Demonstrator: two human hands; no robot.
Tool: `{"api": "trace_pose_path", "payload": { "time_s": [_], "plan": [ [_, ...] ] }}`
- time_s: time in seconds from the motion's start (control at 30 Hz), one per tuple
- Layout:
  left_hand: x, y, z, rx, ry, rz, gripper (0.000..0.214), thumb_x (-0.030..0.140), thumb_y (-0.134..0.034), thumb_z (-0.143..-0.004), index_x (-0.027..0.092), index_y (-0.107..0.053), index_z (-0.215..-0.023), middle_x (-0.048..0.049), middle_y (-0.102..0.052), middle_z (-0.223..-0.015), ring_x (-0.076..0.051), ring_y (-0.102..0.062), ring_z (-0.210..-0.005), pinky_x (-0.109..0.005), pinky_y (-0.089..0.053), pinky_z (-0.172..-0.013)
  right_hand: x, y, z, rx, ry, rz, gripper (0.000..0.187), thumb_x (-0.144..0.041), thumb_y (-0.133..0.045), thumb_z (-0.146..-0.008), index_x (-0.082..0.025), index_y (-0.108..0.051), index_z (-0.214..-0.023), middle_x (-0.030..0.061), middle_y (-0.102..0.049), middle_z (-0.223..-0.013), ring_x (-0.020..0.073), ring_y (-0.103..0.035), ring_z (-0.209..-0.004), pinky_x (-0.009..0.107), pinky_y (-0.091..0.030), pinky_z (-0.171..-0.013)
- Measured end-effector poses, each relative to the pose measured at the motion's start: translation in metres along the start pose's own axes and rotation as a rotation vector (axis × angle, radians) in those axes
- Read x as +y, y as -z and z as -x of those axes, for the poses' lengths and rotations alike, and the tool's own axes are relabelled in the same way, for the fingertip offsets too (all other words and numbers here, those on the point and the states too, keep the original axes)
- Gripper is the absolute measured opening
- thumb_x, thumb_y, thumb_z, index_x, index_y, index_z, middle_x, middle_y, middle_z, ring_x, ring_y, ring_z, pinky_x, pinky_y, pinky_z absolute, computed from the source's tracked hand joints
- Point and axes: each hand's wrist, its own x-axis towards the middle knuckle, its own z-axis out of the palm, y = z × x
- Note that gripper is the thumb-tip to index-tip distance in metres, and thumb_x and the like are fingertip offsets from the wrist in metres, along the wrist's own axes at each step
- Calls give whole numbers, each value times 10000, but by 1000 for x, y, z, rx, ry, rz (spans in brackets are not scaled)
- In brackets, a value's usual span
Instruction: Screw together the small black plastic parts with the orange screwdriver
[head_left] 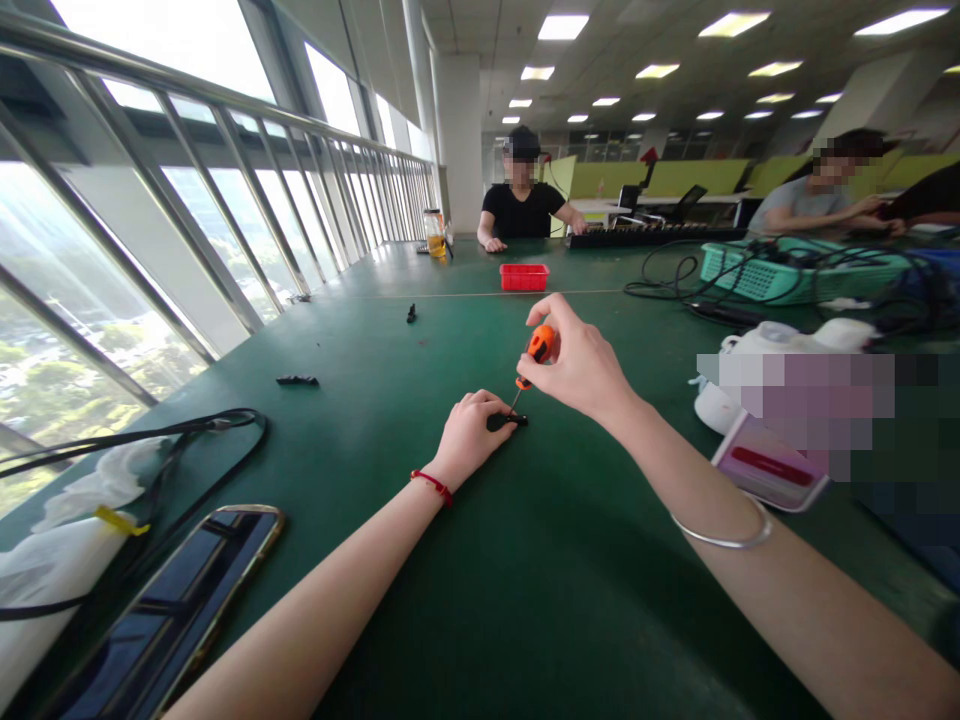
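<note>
My right hand is closed around the orange and black handle of a screwdriver, which leans with its shaft pointing down and left. The screwdriver's tip meets a small black part on the green table; whether it sits in a screw is too small to tell. My left hand presses the same black part against the tabletop with its fingers closed on it. Most of that part is hidden under the fingers. Farther off lie two more black pieces, one at the left and a smaller one beyond it.
A red basket stands ahead on the green table. A phone, cables and a white plastic-wrapped item lie at left. On the right are a white bottle and a teal basket with cables. Other people sit across the table.
</note>
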Motion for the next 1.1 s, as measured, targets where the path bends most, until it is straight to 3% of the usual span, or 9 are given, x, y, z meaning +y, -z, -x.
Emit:
{"api": "trace_pose_path", "payload": {
  "time_s": [0.17, 0.3, 0.4, 0.5, 0.67, 0.8, 0.93, 1.1],
  "plan": [
    [0, 0, 1, 4, -4, -7, 131, 265, -597, -762, 221, -690, -842, -36, -621, -948, -209, -543, -910, -362, -438, -865, -1, -3, 1, -4, 12, 64, 242, -466, -483, -793, -238, -498, -872, -11, -555, -629, 169, -526, -559, 238, -278, -495],
    [0, 0, 0, 2, -9, -12, 132, 268, -595, -762, 214, -686, -840, -35, -623, -947, -210, -542, -908, -362, -436, -866, -1, -3, 1, -19, -9, 104, 167, -377, -495, -786, -245, -493, -888, -13, -559, -628, 175, -520, -561, 241, -275, -502],
    [0, 0, 0, 2, -9, -15, 135, 278, -590, -767, 214, -685, -837, -38, -622, -953, -212, -542, -905, -364, -439, -861, -2, -2, 1, -14, -9, 60, 296, -332, -531, -735, -234, -456, -1005, -18, -569, -658, 164, -501, -535, 241, -285, -499],
    [0, 0, 0, 4, -13, -14, 130, 276, -589, -768, 220, -687, -833, -36, -621, -948, -208, -543, -903, -362, -438, -865, -5, -2, 2, 0, -2, 58, 362, -405, -536, -743, -222, -447, -1042, -6, -583, -696, 167, -509, -542, 245, -292, -490],
    [-1, -1, 1, 9, -20, -13, 130, 269, -594, -765, 218, -688, -841, -36, -619, -952, -208, -537, -908, -360, -433, -866, -6, -3, 3, -22, 18, 102, 342, -558, -469, -788, -235, -519, -886, -11, -551, -594, 171, -526, -549, 243, -286, -490],
    [-1, -1, 0, 7, -26, -17, 133, 268, -590, -769, 217, -687, -844, -35, -618, -954, -208, -535, -908, -360, -434, -861, -6, -3, 3, -24, -38, 75, 275, -467, -519, -761, -245, -508, -923, -24, -558, -618, 175, -544, -581, 240, -302, -510],
    [-1, -1, 0, 2, -19, -28, 136, 266, -592, -768, 218, -689, -850, -34, -618, -950, -206, -534, -902, -358, -435, -858, -8, -2, 3, -5, -56, 82, 406, -327, -534, -706, -229, -434, -1087, -15, -598, -733, 175, -545, -605, 242, -305, -514],
    [1, -1, 1, 2, -16, -35, 141, 260, -589, -771, 218, -691, -858, -31, -619, -955, -206, -530, -909, -355, -432, -865, -10, 0, 4, 13, -21, 228, 318, -489, -434, -805, -226, -501, -969, 7, -599, -702, 186, -551, -608, 242, -256, -490]
  ]
}}
